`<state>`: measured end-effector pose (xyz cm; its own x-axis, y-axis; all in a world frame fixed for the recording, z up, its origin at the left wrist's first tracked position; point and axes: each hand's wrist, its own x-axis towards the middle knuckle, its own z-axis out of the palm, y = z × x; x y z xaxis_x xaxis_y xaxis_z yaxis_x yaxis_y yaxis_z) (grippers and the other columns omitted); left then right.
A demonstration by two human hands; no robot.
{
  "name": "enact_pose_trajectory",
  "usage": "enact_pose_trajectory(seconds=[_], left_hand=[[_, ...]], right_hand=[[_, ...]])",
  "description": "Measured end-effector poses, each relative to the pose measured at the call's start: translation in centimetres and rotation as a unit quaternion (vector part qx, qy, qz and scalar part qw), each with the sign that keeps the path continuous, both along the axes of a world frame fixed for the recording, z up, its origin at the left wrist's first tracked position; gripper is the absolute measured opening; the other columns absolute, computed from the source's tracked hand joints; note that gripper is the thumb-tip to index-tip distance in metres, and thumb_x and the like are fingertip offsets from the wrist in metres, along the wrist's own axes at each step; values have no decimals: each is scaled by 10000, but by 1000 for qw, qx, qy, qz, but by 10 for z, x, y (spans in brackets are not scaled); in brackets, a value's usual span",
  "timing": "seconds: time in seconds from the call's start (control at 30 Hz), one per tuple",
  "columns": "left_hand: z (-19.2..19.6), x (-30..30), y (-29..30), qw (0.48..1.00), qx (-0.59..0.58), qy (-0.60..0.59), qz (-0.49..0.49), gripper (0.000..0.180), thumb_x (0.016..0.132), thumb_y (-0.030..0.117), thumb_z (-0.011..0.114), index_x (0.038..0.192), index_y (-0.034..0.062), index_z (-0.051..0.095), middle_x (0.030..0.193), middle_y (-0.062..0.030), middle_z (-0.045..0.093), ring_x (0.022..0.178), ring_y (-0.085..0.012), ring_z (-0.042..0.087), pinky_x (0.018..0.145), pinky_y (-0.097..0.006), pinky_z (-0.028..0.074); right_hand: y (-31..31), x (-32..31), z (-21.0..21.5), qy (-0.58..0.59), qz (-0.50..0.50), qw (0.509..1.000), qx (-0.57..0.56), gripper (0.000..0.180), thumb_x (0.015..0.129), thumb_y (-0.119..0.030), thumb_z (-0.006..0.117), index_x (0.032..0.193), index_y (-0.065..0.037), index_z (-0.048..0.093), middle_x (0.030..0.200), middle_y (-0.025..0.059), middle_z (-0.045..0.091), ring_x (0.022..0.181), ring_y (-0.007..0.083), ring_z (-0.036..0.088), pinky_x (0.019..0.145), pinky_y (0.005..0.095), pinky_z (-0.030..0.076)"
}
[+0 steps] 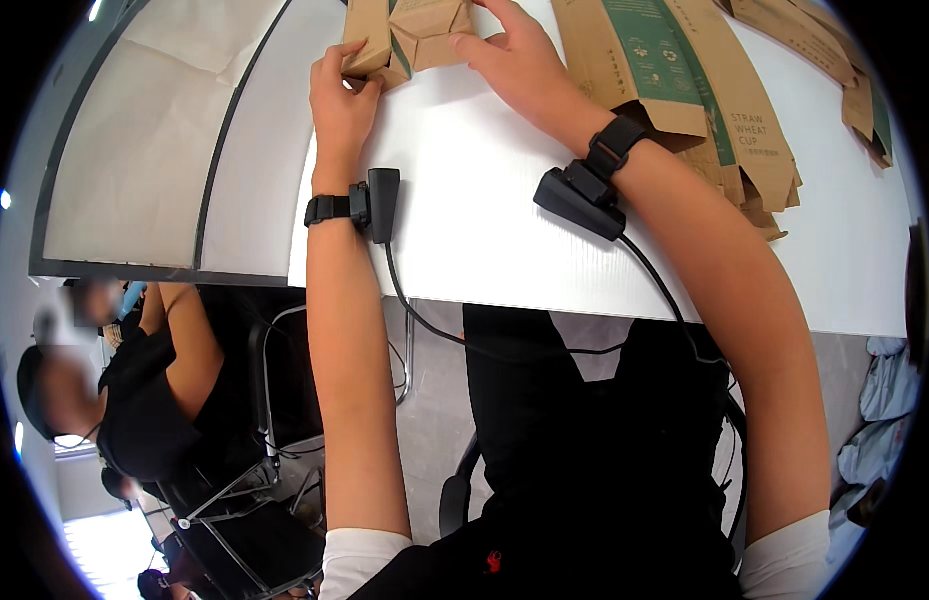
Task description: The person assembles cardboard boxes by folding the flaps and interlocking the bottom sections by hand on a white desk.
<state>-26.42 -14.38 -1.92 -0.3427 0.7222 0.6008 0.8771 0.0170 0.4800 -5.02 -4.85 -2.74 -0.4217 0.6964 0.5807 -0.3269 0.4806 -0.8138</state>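
At the far edge of the picture, a brown cardboard box [431, 22] with a green strip stands on the white table. Folded flaps with creased, triangular corners show on its near end, and its far part is cut off by the frame. My left hand [343, 105] grips the lower left corner, its thumb and fingers closed around the cardboard. On the right side, my right hand [517, 62] holds the box with the thumb against the near end; some of its fingertips run out of view. I cannot tell whether the left part is a second box pressed alongside.
Several flattened brown-and-green cartons [675, 80] lie right of my right hand, more cartons [865, 110] at the far right. A framed panel [135, 150] adjoins the table's left side. Cables hang from black wrist devices [385, 205]. Seated people [150, 400] are at the left.
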Motion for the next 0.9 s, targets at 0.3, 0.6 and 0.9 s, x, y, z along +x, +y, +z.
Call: enact_pose_trajectory(seconds=[0.3, 0.6, 0.9], left_hand=[[-4, 0, 0, 999, 7, -31, -24, 453, 845, 124, 766, 1281, 126, 644, 1200, -133, 576, 928, -219, 618, 791, -325, 543], [-9, -5, 9, 999, 27, 19, 1, 466, 828, 178, 820, 1250, 96, 640, 1218, -150, 586, 1011, -263, 608, 840, -359, 532], [-6, 0, 4, 1000, -7, 5, -1, 650, 742, 198, 879, 1311, 69, 591, 1266, -169, 569, 1079, -291, 601, 904, -386, 519]], right_hand=[[-1, 1, 0, -1, 10, 1000, -9, 571, 935, -45, 637, 1487, -58, 493, 1315, 172, 560, 948, 191, 627, 806, 306, 540], [-1, 0, -2, 11, 8, 1000, -5, 570, 942, -29, 633, 1493, -63, 491, 1343, 167, 550, 996, 198, 633, 826, 306, 545], [0, -2, -3, -11, 8, 1000, -7, 569, 939, -39, 633, 1491, -81, 497, 1327, 145, 551, 932, 179, 618, 809, 301, 534]])
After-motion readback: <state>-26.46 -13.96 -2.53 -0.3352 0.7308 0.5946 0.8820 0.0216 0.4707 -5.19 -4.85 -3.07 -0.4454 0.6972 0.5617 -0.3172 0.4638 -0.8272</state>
